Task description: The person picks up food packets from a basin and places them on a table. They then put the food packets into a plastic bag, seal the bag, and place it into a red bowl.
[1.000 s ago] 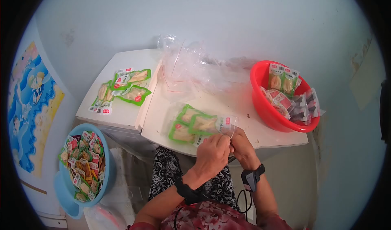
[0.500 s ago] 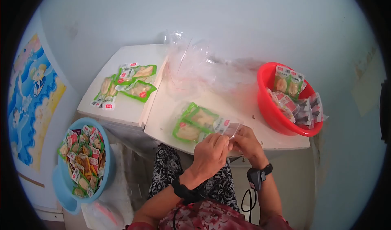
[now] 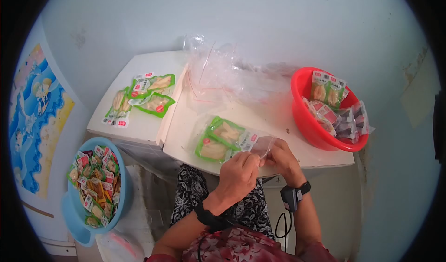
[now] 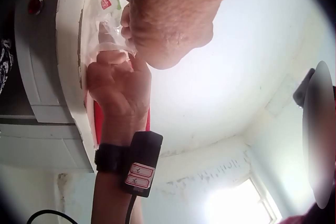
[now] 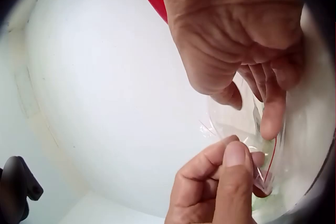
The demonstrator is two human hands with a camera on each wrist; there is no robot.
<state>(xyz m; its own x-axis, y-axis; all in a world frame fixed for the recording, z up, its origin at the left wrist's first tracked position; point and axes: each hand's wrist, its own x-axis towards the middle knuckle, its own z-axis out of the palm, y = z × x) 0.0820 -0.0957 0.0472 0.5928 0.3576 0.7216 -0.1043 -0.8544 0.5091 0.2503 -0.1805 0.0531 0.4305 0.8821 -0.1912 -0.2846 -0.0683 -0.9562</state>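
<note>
Currently the left hand (image 3: pixel 238 174) pinches a bag (image 3: pixel 263 145) of packets (image 3: pixel 227 132); the right hand (image 3: pixel 284 160) — fingers (image 5: pixel 272 121) extended — touches it too.

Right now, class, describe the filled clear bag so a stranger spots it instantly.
Find the white table with a red basin at its right end. Left of that basin, near the front edge, is the clear bag. Unlike the crumpled plastic behind, it holds green-edged packets.

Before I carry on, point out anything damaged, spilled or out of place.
The wall above and right of the red basin looks flaked, unlike its smoother stretches. Dark specks mark the tabletop; crumbs or chips, I can't tell.
</note>
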